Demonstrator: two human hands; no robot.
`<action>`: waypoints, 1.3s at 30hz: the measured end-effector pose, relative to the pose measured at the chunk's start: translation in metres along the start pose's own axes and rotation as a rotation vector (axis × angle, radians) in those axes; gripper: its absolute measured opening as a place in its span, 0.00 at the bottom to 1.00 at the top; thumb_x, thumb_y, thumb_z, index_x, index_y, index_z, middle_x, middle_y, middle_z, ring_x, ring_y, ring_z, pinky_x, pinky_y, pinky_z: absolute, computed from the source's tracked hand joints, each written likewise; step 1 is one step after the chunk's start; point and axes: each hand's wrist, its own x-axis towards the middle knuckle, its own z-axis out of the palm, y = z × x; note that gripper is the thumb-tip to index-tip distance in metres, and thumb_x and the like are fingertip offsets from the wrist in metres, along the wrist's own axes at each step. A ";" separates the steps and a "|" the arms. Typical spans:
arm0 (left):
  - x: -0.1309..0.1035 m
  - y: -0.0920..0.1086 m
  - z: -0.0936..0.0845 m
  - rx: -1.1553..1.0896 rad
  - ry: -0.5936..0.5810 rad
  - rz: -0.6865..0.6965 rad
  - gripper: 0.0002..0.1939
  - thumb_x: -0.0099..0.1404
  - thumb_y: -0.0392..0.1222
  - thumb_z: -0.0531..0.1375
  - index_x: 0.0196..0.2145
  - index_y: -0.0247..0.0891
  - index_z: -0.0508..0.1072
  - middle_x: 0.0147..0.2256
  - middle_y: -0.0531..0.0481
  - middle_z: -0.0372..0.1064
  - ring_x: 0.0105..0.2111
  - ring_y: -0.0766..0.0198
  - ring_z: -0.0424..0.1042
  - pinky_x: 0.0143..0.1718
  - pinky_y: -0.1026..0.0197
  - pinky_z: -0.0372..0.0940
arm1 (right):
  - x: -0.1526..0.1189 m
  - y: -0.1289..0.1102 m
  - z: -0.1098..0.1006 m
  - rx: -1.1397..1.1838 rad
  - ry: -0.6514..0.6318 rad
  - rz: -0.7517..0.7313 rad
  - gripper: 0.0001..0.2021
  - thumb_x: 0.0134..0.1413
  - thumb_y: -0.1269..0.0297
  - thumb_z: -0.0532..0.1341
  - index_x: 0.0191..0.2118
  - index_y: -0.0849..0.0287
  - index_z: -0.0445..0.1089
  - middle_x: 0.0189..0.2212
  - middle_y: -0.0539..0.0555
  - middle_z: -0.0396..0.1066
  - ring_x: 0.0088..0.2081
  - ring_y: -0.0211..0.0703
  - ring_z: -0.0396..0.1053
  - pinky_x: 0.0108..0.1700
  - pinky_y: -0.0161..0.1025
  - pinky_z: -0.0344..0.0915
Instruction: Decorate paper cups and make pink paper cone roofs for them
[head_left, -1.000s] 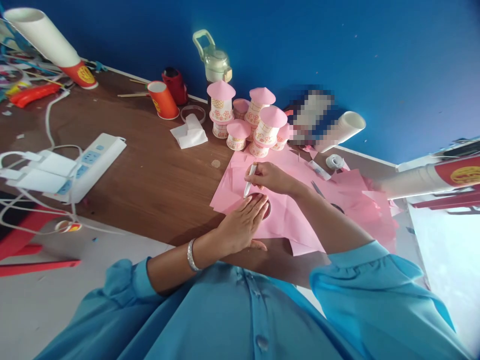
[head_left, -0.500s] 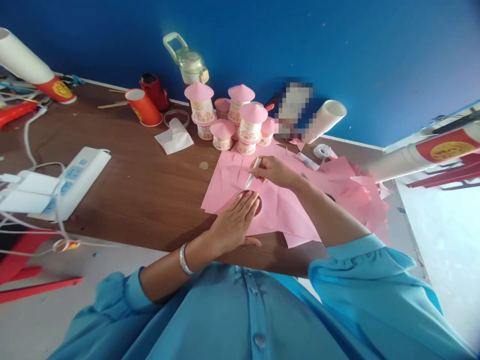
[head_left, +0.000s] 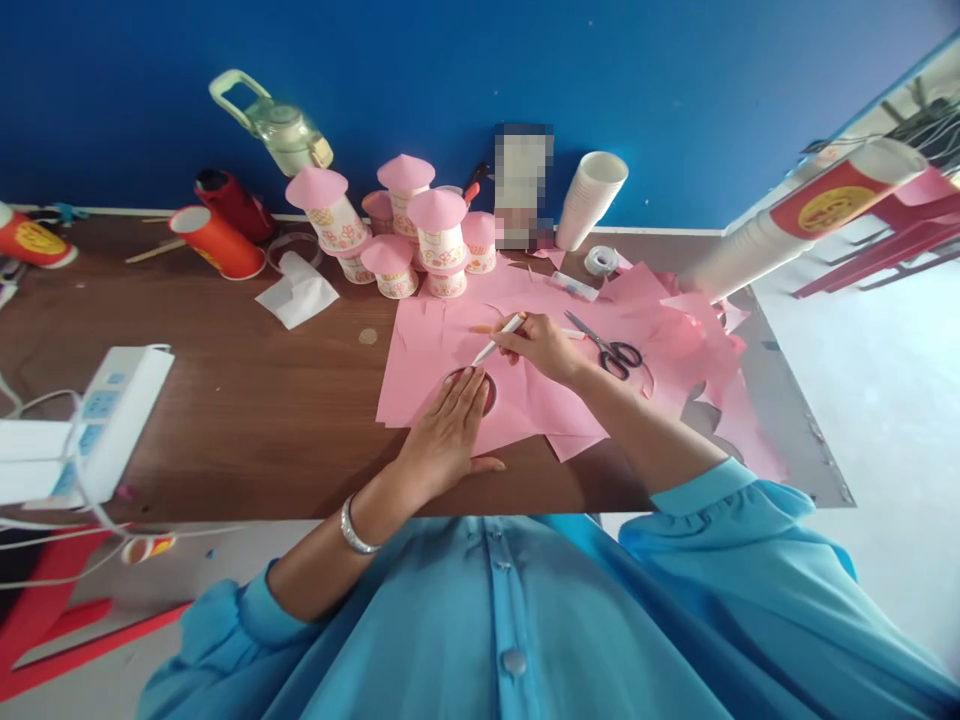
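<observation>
So the left hand (head_left: 442, 430) is lying flat, palm down, fingers side by side and not wrapped around anything. It's pressing on a round, dark-rimmed thing (head_left: 490, 394) sitting on the pink paper (head_left: 420, 355); the hand hides most of it, so I can't tell exactly what it is. The right hand (head_left: 541, 345) has its fingers pinched together on a white pen (head_left: 493, 343), which leans with its tip down at the far rim of the round thing, right by the left fingertips. Can't tell if the tip actually touches the paper.

Just right of the right hand, black-handled scissors (head_left: 616, 358) lie on the paper. Farther right there's a bunch of pink scraps (head_left: 675, 330), with a roll of white tape (head_left: 601, 261) on their far side. On the far side of the table (head_left: 262, 400), little pink-roofed towers (head_left: 441, 240) stand in a cluster. Left of those there's a crumpled white tissue (head_left: 300, 292) and a tilted-looking orange-red cup (head_left: 214, 240). Power strip (head_left: 142, 385) is way over on the left.
</observation>
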 end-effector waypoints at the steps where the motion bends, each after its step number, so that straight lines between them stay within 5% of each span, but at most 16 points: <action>1: 0.000 0.000 -0.001 -0.002 0.001 0.004 0.65 0.58 0.68 0.69 0.74 0.19 0.46 0.72 0.17 0.49 0.74 0.33 0.50 0.74 0.35 0.52 | -0.002 0.000 0.000 -0.006 0.015 -0.003 0.20 0.53 0.47 0.73 0.32 0.60 0.72 0.25 0.49 0.72 0.25 0.35 0.67 0.28 0.36 0.68; 13: 0.001 -0.002 -0.004 0.010 -0.035 0.007 0.61 0.64 0.72 0.62 0.73 0.17 0.48 0.72 0.16 0.50 0.74 0.33 0.50 0.74 0.33 0.52 | -0.069 -0.002 0.004 -0.297 0.217 -0.042 0.11 0.64 0.55 0.62 0.37 0.58 0.74 0.26 0.50 0.74 0.26 0.39 0.70 0.33 0.37 0.65; 18: 0.003 -0.001 -0.007 0.040 -0.067 0.001 0.60 0.66 0.75 0.55 0.72 0.15 0.50 0.72 0.16 0.48 0.75 0.33 0.50 0.73 0.34 0.52 | -0.100 0.005 0.020 -0.539 0.274 -0.224 0.08 0.68 0.61 0.60 0.41 0.56 0.75 0.38 0.55 0.80 0.31 0.41 0.74 0.37 0.37 0.67; 24: 0.004 0.000 -0.008 0.066 -0.100 -0.009 0.56 0.70 0.73 0.52 0.72 0.14 0.51 0.73 0.17 0.45 0.75 0.35 0.48 0.74 0.37 0.51 | -0.127 0.016 0.042 -0.830 0.281 -0.456 0.09 0.73 0.64 0.56 0.46 0.58 0.73 0.36 0.57 0.79 0.34 0.45 0.76 0.37 0.38 0.68; 39: -0.001 -0.004 -0.008 0.039 -0.089 0.023 0.51 0.75 0.67 0.48 0.74 0.17 0.44 0.75 0.20 0.44 0.77 0.38 0.45 0.75 0.38 0.48 | -0.145 0.014 0.064 -0.936 0.235 -0.535 0.08 0.72 0.69 0.56 0.49 0.60 0.71 0.34 0.57 0.79 0.34 0.46 0.77 0.35 0.40 0.70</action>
